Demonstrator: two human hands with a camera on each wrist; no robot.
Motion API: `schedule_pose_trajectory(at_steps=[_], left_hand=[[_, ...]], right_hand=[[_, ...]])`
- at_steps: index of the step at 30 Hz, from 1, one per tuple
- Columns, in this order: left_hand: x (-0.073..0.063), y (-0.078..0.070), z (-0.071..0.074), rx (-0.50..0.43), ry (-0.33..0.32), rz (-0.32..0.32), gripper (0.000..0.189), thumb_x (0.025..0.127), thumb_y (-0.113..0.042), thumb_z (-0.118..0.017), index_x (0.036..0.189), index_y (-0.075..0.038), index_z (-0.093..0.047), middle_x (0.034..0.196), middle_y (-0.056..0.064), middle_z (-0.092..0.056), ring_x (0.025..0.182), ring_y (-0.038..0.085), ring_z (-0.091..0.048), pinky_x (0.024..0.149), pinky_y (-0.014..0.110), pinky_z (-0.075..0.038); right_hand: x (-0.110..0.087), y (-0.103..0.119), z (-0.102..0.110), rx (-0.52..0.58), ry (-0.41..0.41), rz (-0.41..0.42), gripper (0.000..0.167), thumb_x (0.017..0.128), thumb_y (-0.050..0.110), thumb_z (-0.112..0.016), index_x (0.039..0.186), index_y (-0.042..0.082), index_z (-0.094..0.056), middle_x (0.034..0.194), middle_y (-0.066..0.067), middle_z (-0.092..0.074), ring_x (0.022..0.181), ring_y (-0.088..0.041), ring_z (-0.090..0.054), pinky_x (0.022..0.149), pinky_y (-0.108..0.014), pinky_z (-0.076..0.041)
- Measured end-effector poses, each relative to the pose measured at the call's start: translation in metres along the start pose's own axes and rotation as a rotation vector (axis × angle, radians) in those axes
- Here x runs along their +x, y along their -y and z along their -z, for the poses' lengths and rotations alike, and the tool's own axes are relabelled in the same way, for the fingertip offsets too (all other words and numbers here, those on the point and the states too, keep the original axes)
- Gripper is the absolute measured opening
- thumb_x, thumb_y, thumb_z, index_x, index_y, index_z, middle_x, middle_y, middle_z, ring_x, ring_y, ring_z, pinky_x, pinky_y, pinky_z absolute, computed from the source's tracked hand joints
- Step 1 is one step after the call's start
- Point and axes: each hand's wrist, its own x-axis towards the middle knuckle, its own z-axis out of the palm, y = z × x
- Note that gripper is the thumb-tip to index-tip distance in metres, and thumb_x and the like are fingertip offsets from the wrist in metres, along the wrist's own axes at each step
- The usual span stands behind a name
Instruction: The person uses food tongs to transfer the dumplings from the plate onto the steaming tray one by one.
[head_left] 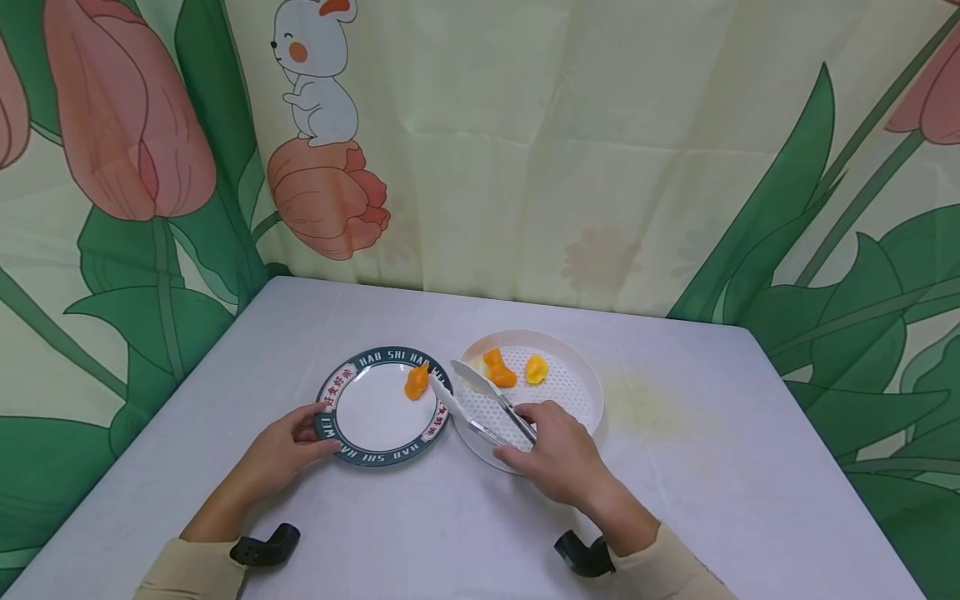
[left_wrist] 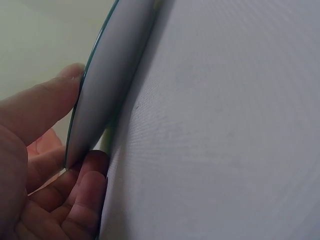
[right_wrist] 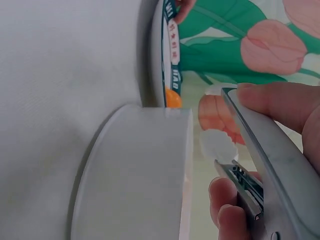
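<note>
My left hand holds the near-left rim of a round white plate with a dark, lettered border. In the left wrist view the thumb lies on the rim and the fingers are curled under the plate. A small orange piece sits on the plate's right side. My right hand grips metal tongs with pale tips, which stand apart over the gap between plate and tray. Beneath them is a round white tray with a dotted floor, bearing an orange piece and a yellow piece.
Both dishes stand side by side on a white-covered table. A curtain printed with tulips and a rabbit hangs behind it. Black wrist mounts stick out from both forearms.
</note>
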Motion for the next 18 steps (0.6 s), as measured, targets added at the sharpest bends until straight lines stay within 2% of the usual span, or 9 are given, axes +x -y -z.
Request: schedule_pose_trajectory(at_steps=[7,18], left_hand=[[0.0,0.001,0.0,-0.003,0.0,0.006,0.086,0.085,-0.042,-0.079,0.151,-0.003,-0.04,0.121,0.019,-0.063,0.11,0.032,-0.058,0.093,0.049,-0.05],[-0.001,-0.001,0.0,-0.003,-0.002,0.007,0.085,0.085,-0.04,-0.08,0.15,-0.002,-0.041,0.117,0.016,-0.064,0.107,0.03,-0.058,0.091,0.047,-0.05]], right_hand=[[0.004,0.011,-0.002,-0.023,0.045,0.044,0.062,0.081,0.044,-0.079,0.128,0.005,-0.065,0.104,-0.002,-0.061,0.084,-0.016,-0.051,0.069,-0.033,-0.042],[0.009,0.028,-0.01,0.006,0.115,0.031,0.062,0.082,0.044,-0.077,0.128,0.006,-0.064,0.099,-0.002,-0.057,0.084,-0.017,-0.051,0.067,-0.032,-0.044]])
